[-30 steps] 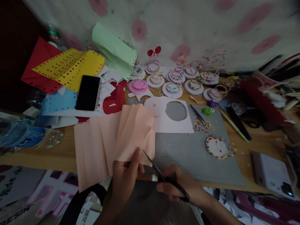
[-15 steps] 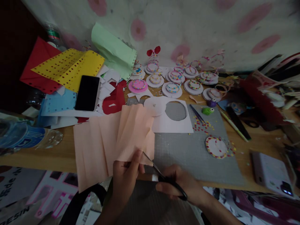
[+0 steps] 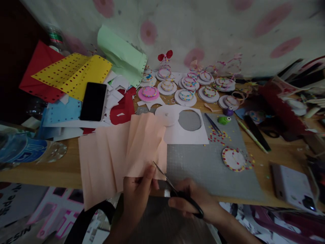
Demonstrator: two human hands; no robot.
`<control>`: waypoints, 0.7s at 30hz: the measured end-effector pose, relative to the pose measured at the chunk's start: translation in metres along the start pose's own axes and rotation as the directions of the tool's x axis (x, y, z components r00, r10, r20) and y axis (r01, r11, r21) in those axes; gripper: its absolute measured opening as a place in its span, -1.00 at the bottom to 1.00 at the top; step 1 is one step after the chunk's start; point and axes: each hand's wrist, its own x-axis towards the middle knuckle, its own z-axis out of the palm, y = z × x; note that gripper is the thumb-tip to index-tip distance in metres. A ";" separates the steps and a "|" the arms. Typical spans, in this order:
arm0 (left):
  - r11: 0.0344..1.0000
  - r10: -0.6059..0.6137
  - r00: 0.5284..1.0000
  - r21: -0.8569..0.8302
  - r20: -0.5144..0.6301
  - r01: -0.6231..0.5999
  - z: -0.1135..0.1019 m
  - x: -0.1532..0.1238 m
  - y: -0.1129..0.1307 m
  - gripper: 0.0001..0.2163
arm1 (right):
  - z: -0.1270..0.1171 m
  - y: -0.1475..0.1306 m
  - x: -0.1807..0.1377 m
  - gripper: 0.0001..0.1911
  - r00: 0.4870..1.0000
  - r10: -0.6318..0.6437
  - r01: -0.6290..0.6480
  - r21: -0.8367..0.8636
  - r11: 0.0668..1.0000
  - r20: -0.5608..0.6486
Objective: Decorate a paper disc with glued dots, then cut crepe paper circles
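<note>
A sheet of peach crepe paper (image 3: 146, 142) lies across the front of the table, its wide left part (image 3: 101, 162) hanging over the edge. My left hand (image 3: 138, 191) pinches the sheet's lower edge between thumb and fingers. Black-handled scissors (image 3: 186, 198) are in my right hand (image 3: 194, 200), fingers through the loops. Their blades lie at the paper's lower right corner, slightly apart, with one blade over the paper close to my left thumb. Under the paper's right side is a grey cutting mat (image 3: 193, 169).
Several decorated paper discs (image 3: 186, 96) stand at the back. White card with a round hole (image 3: 205, 135), tweezers (image 3: 213, 123) and a beaded disc (image 3: 233, 159) lie on the mat. A phone (image 3: 93, 101) rests on coloured papers; a bottle (image 3: 33, 149) lies left, a pale device (image 3: 291, 186) right.
The view has shifted very slightly. My hands, the crepe paper and the scissors keep nearly the same places, with the blades a touch further over the paper.
</note>
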 end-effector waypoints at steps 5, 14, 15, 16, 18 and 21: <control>1.000 0.007 0.999 -0.008 0.037 -0.007 -0.004 0.005 -0.006 -0.64 | -0.001 0.001 0.001 -0.41 0.998 -0.055 0.056 -0.031 0.998 0.021; 0.999 0.050 0.998 -0.002 0.048 -0.050 -0.006 0.008 -0.014 -0.66 | 0.001 0.000 0.001 -0.45 1.000 0.007 -0.007 -0.018 1.000 -0.002; 0.998 0.056 0.997 -0.011 0.050 -0.056 -0.006 0.008 -0.015 -0.66 | 0.001 0.000 0.002 -0.45 1.000 -0.002 0.002 0.000 1.000 -0.004; 0.998 0.061 0.997 -0.018 0.047 -0.060 -0.006 0.007 -0.017 -0.67 | 0.001 0.000 0.002 -0.46 1.000 -0.010 0.010 0.018 1.000 0.000; 0.998 0.068 0.996 -0.021 0.060 -0.067 -0.006 0.005 -0.021 -0.67 | 0.002 0.002 0.003 -0.48 1.000 -0.026 0.025 0.050 0.998 0.006; 0.997 0.076 0.995 -0.040 0.069 -0.073 -0.003 0.002 -0.025 -0.70 | 0.004 0.005 0.003 -0.50 1.000 -0.030 0.030 0.077 0.997 0.000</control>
